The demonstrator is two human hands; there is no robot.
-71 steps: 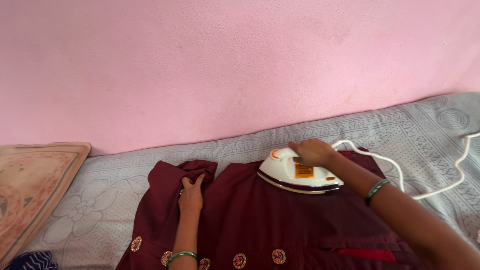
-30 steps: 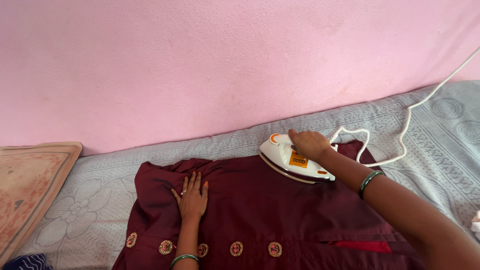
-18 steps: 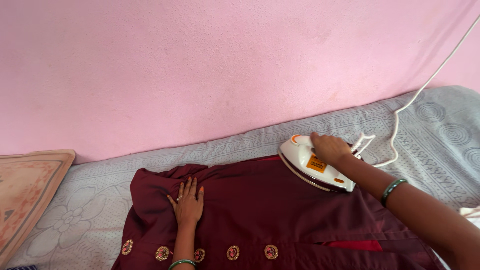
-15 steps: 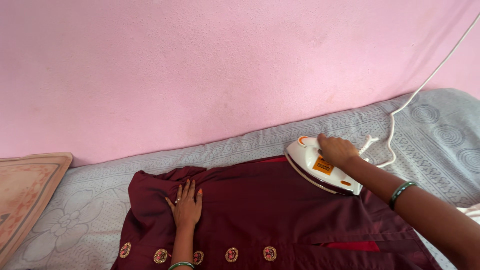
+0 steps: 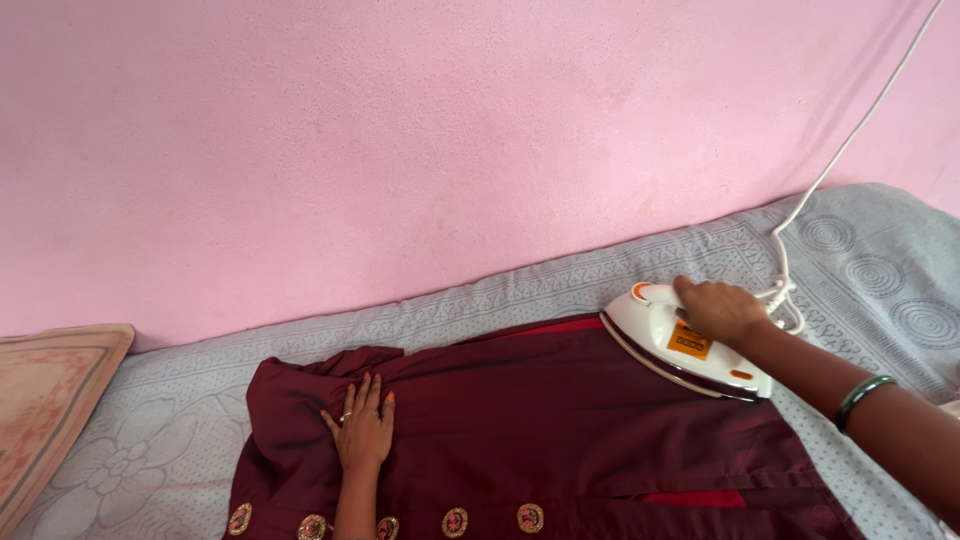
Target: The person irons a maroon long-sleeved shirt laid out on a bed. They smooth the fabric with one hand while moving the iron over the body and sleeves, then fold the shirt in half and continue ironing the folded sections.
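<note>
1. Head view, the hands: the right hand (image 5: 718, 310) is closing around the handle of a white electric iron with an orange dial and maroon trim (image 5: 684, 342), fingers wrapped over the top. The left hand (image 5: 361, 428) is lying open and flat, fingers spread, palm down on a dark maroon fabric garment with round gold embroidered medallions (image 5: 540, 440).

2. Head view, where things lie: the garment is lying spread on a bed covered by a grey-lilac patterned sheet (image 5: 520, 290), which is running along a pink wall (image 5: 400, 130). The iron is sitting at the garment's 2 o'clock corner, its soleplate flat on the cloth. The left hand is resting toward 9 o'clock on the garment, well apart from the iron.

3. Head view, progress: judging by the cloth, the broad middle between the hands is looking smooth and flat. The bunched, puckered part at about 10 o'clock, just beyond the left fingertips, is looking unpressed. The lower strip with the medallions is running out of view, so I cannot tell its state.

4. Head view, heading: the iron's long axis is lying along the 10-to-4 o'clock line, its pointed nose aiming toward 10 o'clock and its heel toward 4 o'clock. A white cord (image 5: 850, 140) is trailing from the heel side up toward 1 o'clock along the wall.

5. Head view, surroundings: a peach patterned pillow (image 5: 50, 400) is lying at 9 o'clock.
</note>
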